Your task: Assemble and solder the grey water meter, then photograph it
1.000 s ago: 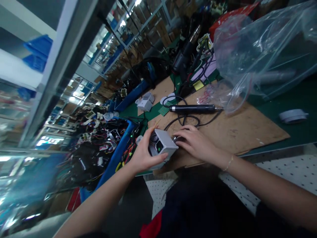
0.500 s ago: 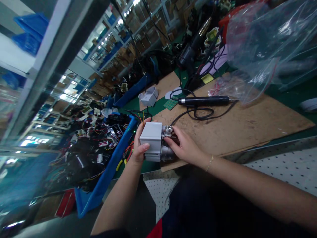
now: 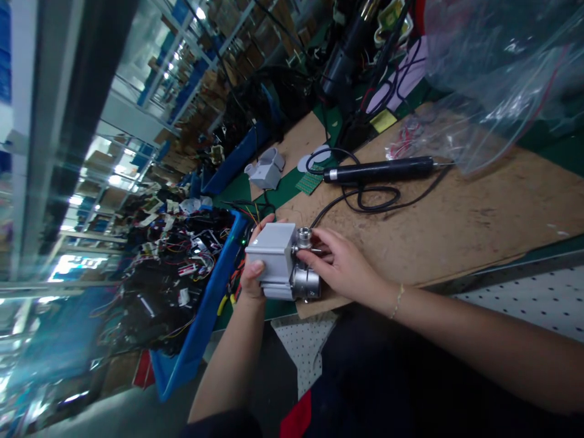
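A light grey box-shaped housing (image 3: 272,250) with round metal fittings (image 3: 306,283) on its right side is held above the near edge of the board. My left hand (image 3: 253,275) wraps round its left side, the thumb on the near face. Thin yellow and orange wires stick up behind it. At the upper metal fitting (image 3: 304,238), my right hand (image 3: 335,261) pinches a small thin metal piece (image 3: 319,250) between thumb and fingers, pointing toward the housing. What the piece is cannot be made out.
A black pen-shaped electric driver (image 3: 381,170) with a looped cable lies on the brown board (image 3: 479,225). Behind are a grey plastic part (image 3: 267,170), a green circuit board (image 3: 309,181) and clear bags (image 3: 497,103). A blue bin (image 3: 185,359) of wired parts stands left.
The camera view has shifted and tilted. My right hand has drawn back slightly from the fittings, and a thin metal piece now shows between its fingers. My left hand keeps its hold.
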`<control>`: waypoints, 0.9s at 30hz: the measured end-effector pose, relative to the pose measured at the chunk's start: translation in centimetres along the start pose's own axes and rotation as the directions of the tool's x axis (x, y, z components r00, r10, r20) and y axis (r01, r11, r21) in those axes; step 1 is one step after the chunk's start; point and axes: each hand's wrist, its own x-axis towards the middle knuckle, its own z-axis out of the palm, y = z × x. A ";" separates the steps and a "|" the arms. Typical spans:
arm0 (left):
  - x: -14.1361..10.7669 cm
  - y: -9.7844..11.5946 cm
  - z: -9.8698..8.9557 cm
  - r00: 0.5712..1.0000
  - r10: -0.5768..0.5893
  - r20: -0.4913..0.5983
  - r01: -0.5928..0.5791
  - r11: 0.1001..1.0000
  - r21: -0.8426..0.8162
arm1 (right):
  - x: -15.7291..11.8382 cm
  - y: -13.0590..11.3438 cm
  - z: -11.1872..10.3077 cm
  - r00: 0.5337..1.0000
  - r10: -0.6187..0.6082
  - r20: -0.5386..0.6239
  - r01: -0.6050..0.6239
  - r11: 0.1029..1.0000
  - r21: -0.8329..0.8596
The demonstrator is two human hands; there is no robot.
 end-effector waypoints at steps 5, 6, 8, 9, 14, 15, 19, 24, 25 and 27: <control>0.0 1.5 0.0 0.993 -0.106 0.054 0.101 0.991 0.090 | 0.0 0.7 0.2 0.996 0.071 -0.046 -0.070 0.997 0.016; -0.1 1.9 0.1 0.992 -0.114 0.053 0.107 0.988 0.109 | -0.1 0.8 0.1 0.995 0.079 -0.054 -0.079 0.997 0.006; -0.2 2.7 0.6 0.994 -0.099 0.047 0.090 0.983 0.160 | -0.3 1.0 -0.5 0.994 0.090 -0.059 -0.091 0.995 -0.028; -0.2 3.1 1.1 0.996 -0.079 0.046 0.069 0.977 0.201 | -0.4 0.9 -1.2 0.994 0.091 -0.059 -0.094 0.994 -0.057; 0.2 5.2 5.1 0.997 0.013 0.074 -0.052 0.831 0.554 | -1.3 -0.8 -6.6 0.995 -0.013 -0.100 -0.027 0.920 -0.391; 0.3 5.5 6.0 0.995 0.012 0.098 -0.070 0.792 0.606 | -1.4 -1.4 -7.7 0.996 -0.047 -0.075 0.004 0.864 -0.503; 0.6 6.3 8.2 0.982 -0.002 0.190 -0.130 0.721 0.680 | -0.7 -4.5 -11.1 0.994 -0.108 -0.009 0.073 0.727 -0.682; -2.0 5.6 6.5 0.991 0.084 0.101 -0.128 0.798 0.589 | 3.5 -6.7 -14.1 0.965 -0.257 0.056 0.153 0.372 -0.916; -2.9 5.0 5.9 0.996 0.071 0.049 -0.086 0.831 0.550 | 4.6 -6.7 -14.7 0.969 -0.222 0.109 0.170 0.276 -0.946; -4.8 3.5 4.9 0.998 0.035 -0.047 -0.012 0.906 0.423 | 7.1 -6.2 -15.8 0.975 -0.083 0.208 0.220 0.167 -0.961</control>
